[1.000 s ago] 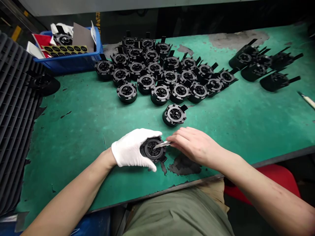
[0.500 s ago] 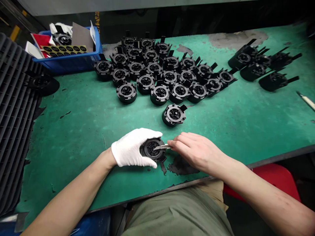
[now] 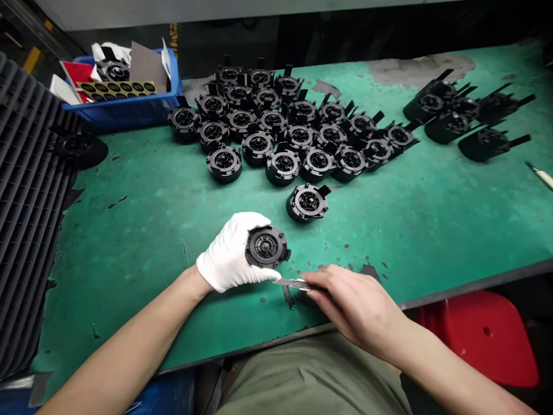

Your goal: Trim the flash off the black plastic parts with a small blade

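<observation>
Gloved left hand, white cloth (image 3: 231, 253): curved wide around the side of a round black plastic housing (image 3: 266, 246), spoked face upward.
Bare right hand (image 3: 352, 297): fingers pinched shut on a slim silvery knife (image 3: 298, 283), blade tip right by the gloved thumb; touching or not, impossible to tell.
Step, seemingly: blade work on the housing, edge off its face.
Next move: likely calls for a firm hold, keeping the thumb clear.
Beyond, on the green worktop (image 3: 142, 230): one similar black housing (image 3: 308, 203) nearby, a crowd behind.
Hidden: knife handle's end, housing's underside.
Cut off, right edge: pale-handled tool (image 3: 541, 176).
</observation>
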### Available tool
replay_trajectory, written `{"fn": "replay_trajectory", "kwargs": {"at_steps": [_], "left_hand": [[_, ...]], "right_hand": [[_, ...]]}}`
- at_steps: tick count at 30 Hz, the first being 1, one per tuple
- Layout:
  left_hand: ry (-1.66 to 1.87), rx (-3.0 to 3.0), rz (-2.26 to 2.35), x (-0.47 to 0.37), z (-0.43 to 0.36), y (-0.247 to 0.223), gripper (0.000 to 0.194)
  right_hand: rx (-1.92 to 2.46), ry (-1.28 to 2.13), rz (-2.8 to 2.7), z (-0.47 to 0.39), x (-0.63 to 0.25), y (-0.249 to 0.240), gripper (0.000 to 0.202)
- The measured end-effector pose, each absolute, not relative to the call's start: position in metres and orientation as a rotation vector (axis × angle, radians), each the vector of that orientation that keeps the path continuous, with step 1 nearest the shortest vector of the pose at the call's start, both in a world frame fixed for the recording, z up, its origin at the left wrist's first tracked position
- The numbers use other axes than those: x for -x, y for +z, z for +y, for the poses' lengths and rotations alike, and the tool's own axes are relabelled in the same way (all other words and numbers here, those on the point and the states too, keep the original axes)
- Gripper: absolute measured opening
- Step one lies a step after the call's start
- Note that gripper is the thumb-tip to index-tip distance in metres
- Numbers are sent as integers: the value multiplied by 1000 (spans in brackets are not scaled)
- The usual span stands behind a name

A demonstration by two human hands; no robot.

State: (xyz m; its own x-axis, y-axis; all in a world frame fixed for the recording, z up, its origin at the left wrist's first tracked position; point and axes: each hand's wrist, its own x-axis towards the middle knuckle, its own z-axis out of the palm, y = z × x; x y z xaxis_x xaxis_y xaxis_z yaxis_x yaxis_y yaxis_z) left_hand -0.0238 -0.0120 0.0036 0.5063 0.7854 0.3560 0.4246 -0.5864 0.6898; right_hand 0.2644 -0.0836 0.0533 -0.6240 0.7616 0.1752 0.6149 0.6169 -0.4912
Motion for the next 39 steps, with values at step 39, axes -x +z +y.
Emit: {"fn": "replay_trajectory", "kwargs": {"at_steps": [39], "left_hand": [[984, -2430, 995, 19, -9, 6, 90]], "right_hand": [[1397, 625, -2347, -71, -242, 50, 17]]}}
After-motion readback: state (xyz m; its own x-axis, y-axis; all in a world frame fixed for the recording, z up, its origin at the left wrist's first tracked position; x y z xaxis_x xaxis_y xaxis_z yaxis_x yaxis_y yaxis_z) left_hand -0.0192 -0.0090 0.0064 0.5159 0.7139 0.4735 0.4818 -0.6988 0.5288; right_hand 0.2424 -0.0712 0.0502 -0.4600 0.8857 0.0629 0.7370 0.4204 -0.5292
